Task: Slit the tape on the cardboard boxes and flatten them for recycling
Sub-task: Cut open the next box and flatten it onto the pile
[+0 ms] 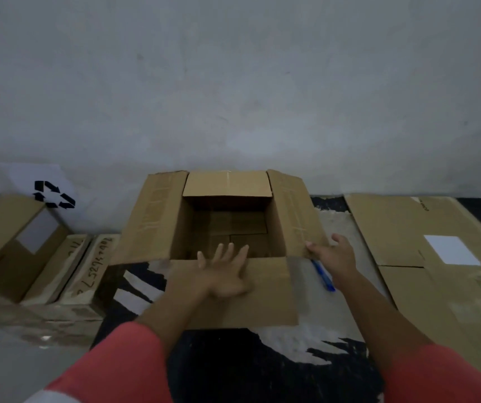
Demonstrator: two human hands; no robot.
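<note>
The left hand lies flat with its fingers spread, palm down on the near flap of the open box in the middle of the frame, pressing it outward and down; it holds nothing. The right hand is at the near corner of the box's right flap, thumb touching the edge. The blur hides whether it pinches the cardboard or only touches it. Just below that hand a slim blue tool lies on the patterned rug, held by neither hand; whether it is a cutter or a pen I cannot tell.

All four top flaps stand open, so this box's top seam appears already slit. Its bottom still looks closed, with the floor panels meeting inside, so the underside tape and the flattening itself seem still to come.

At the right of the frame, flattened cardboard with a white label lies spread on the floor, apparently finished. At the lower left, a labelled box still stands in shape, tilted beside a taped box with handwritten numbers; both look untouched. Behind them, at the left, a sheet with a recycling symbol leans on the wall.
</note>
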